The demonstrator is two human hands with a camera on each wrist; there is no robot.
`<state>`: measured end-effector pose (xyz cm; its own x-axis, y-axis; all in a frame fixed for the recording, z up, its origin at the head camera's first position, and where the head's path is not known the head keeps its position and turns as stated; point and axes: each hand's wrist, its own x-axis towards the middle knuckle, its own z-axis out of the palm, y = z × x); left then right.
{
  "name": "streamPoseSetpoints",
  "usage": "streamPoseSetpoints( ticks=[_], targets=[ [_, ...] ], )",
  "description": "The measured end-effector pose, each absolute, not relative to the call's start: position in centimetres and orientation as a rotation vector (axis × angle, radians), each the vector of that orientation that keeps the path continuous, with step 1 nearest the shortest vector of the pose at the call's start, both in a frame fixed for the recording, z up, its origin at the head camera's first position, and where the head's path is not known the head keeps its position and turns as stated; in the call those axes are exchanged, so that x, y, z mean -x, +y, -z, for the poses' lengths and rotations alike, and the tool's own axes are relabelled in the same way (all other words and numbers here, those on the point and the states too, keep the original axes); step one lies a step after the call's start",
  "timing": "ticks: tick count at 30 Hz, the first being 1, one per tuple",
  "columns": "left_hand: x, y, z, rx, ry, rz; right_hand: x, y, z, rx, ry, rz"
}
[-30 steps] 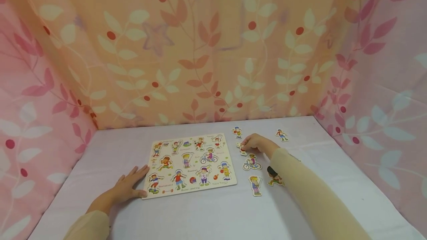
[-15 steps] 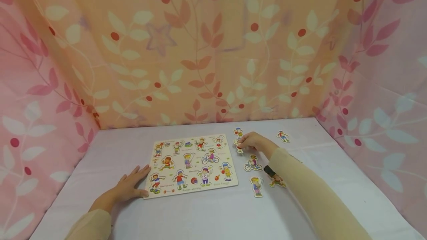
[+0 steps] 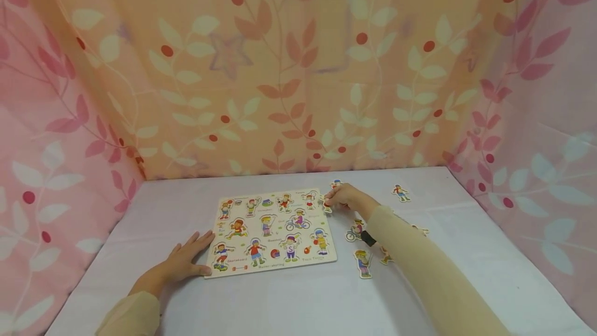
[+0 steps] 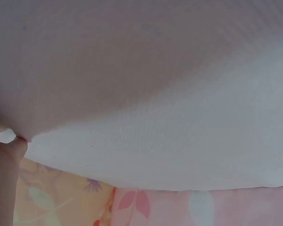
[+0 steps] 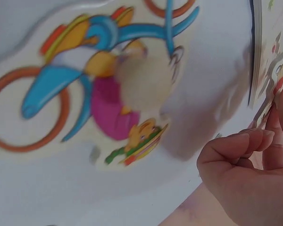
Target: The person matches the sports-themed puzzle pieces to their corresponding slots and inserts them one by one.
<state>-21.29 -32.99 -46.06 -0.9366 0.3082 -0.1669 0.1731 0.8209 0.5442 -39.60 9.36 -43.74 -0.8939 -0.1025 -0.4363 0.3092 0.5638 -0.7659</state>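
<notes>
My right hand (image 3: 349,198) pinches a small flat puzzle piece (image 3: 327,205) of a child figure by the right edge of the puzzle board (image 3: 254,230). In the right wrist view the fingertips of that hand (image 5: 250,165) grip the piece, seen edge-on close to the board. My left hand (image 3: 184,261) lies with fingers spread at the board's left edge, thumb at the near corner. The left wrist view has only part of this hand (image 4: 7,162). The board carries printed sports figures. A cyclist piece (image 5: 106,101) with a pale round knob fills much of the right wrist view.
Loose pieces lie right of the board: a golfer (image 3: 361,264), a roller skater (image 3: 400,193), and a blue-capped figure (image 3: 336,183) partly behind the hand. The right sleeve (image 3: 420,258) partly covers a runner piece (image 3: 386,256). Patterned curtains (image 3: 289,77) enclose the white table (image 3: 261,305).
My right hand has moved left with the pinched piece, from among the loose pieces to the board's right edge. The left hand stays at the board. The head view has shifted slightly.
</notes>
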Motion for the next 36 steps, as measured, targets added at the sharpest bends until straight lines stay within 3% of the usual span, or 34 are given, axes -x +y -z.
streamPoseSetpoints(
  ticks=[24,36],
  targets=[
    [21.4,-32.7,46.4,-0.339,2.748,-0.799,41.2,5.7,45.3,-0.207,2.409,1.235],
    [21.2,-32.7,46.2,-0.315,2.743,-0.813,40.9,5.1,44.6,-0.091,2.357,1.272]
  ],
)
